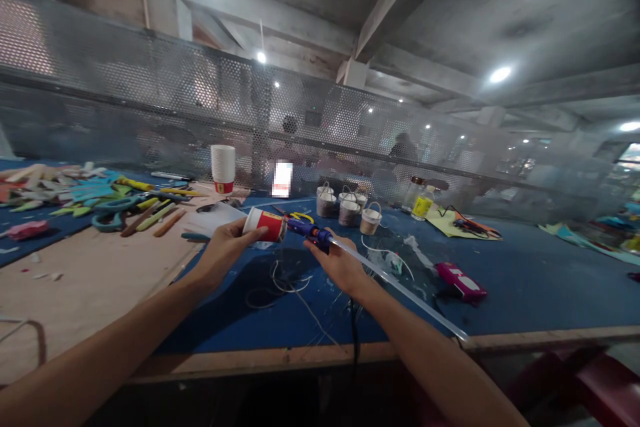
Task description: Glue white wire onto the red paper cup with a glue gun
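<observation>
My left hand (227,243) is closed around a red and white paper cup (267,224), tipped on its side with its base toward the right. My right hand (340,263) grips a blue glue gun (313,232), and a long clear glue stick (400,285) sticks out of its back end. The gun's nozzle is close to the base of the cup; whether they touch I cannot tell. White string (291,285) lies in loops on the blue tabletop below my hands. Behind them stand several small cups with string handles (349,211).
A stack of paper cups (223,167) stands at the back left. Scissors (116,212), clay-like sticks and coloured scraps lie left on a pale board (125,267). At right are a yellow-labelled bottle (423,205) and a magenta device (460,281). A perforated metal screen (320,127) closes the back.
</observation>
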A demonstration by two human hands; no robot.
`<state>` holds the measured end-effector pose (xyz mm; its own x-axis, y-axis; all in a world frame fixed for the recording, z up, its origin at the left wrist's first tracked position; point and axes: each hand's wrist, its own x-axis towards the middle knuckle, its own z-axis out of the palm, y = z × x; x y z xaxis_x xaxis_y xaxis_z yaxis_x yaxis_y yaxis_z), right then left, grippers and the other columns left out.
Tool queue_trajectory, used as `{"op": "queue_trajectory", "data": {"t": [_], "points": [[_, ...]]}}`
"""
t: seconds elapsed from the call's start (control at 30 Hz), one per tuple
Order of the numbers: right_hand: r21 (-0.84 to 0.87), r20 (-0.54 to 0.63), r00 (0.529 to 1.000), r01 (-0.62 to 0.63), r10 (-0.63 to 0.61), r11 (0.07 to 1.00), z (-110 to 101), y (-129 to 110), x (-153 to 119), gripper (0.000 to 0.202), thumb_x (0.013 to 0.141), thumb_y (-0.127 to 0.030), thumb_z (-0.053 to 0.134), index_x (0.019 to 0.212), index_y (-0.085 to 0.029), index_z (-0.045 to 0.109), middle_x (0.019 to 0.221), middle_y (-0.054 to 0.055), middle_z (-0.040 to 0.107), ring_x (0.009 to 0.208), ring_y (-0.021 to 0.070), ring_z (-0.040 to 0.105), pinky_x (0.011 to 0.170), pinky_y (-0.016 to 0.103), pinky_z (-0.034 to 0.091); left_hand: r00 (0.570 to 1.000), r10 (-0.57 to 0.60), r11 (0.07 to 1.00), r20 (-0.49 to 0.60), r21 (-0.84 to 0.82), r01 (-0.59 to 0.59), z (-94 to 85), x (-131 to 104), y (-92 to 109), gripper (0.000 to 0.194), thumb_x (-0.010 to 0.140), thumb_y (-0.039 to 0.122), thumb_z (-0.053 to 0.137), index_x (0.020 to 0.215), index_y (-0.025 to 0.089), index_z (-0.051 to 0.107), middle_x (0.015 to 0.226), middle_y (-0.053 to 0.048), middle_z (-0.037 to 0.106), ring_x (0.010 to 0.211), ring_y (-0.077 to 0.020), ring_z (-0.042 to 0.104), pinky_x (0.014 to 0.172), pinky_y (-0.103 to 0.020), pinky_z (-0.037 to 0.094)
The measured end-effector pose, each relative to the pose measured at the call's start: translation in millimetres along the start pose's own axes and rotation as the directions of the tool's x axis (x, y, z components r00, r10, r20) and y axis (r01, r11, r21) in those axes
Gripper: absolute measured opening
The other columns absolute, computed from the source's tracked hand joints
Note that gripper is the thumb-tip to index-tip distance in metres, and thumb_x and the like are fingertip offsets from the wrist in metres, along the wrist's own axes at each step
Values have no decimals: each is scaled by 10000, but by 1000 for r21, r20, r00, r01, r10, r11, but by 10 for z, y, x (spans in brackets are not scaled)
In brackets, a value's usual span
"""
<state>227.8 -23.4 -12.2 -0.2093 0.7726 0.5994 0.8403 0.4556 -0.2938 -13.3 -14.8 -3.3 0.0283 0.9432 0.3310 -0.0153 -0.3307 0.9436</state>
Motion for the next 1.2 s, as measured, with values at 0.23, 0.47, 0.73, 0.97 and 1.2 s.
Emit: {"op": "queue_trajectory", "data": {"t": [0.23,0.47,0.73,0.97,1.2], "points": [[-4,-3,1000,10,-10,1000,-11,5,5,355,934,-549,532,1022,-227,651,825,35,724,787,229,685,648,255,421,999,50,997,-4,59,-50,-6,4,-15,264,760,399,755,946,212,778,893,-51,774,846,-255,671,800,-352,490],[-6,-3,1000,3,-3,1000,-8,-2,3,351,928,-546,544,1013,-223,651,837,42,730,790,232,693,661,258,431,999,44,998,-23,49,-43,-1,22,-23,251,751,396,757,923,215,785,881,-51,775,813,-246,671,776,-343,492],[58,36,999,19,-21,998,16,-2,-8,342,907,-532,577,1001,-219,678,865,56,742,806,238,692,688,272,462,999,9,999,-33,-32,-10,-30,37,-30,263,752,401,767,916,196,769,868,-49,767,774,-219,660,709,-299,475],[553,226,965,-238,131,799,-38,3,56,391,852,-569,595,754,-192,628,464,-41,524,461,137,527,532,251,442,994,-48,994,-100,-100,37,-56,98,-73,333,678,441,810,921,217,769,898,-58,776,768,-220,675,655,-291,482],[808,404,869,-486,287,334,6,235,213,288,785,-429,669,761,-153,586,616,-24,575,461,72,486,455,192,404,992,-87,983,-93,-168,71,-73,111,-84,355,694,432,812,951,192,760,891,-70,769,795,-200,665,709,-299,488]]}}
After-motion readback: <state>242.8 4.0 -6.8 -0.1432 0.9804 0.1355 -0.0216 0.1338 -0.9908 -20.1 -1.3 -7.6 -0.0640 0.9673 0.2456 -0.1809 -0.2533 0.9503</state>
